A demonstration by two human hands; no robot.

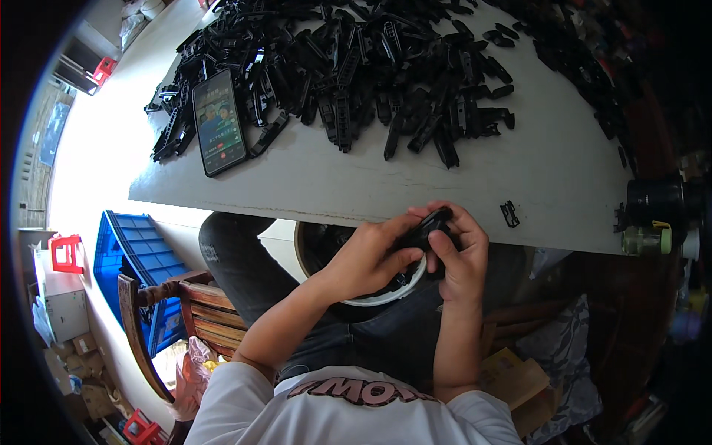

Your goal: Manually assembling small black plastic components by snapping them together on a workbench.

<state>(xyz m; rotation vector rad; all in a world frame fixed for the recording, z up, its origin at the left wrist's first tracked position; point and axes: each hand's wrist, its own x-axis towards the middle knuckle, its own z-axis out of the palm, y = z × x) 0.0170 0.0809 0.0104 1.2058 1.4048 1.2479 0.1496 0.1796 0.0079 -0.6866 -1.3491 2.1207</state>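
Observation:
Between both hands is a black plastic part (pixel 424 231), long and rounded, held just past the table's front edge. My left hand (pixel 371 256) grips its left end with thumb and fingers. My right hand (pixel 461 248) closes around the other end, thumb pressed on top. Fingers cover much of the part, so its full shape is hidden. Under the hands, between my legs, a white-rimmed bucket (pixel 374 300) contains dark pieces. On the table to the right of my hands lies a small black clip-like piece (pixel 509 214).
A large heap of black plastic parts (pixel 348 81) spreads over the far side of the white table (pixel 319 178). A phone (pixel 220 126) with a lit screen leans against the heap. A green-lidded jar (pixel 647 240) stands at right. A blue crate (pixel 137 248) and wooden chair (pixel 211 311) are at left.

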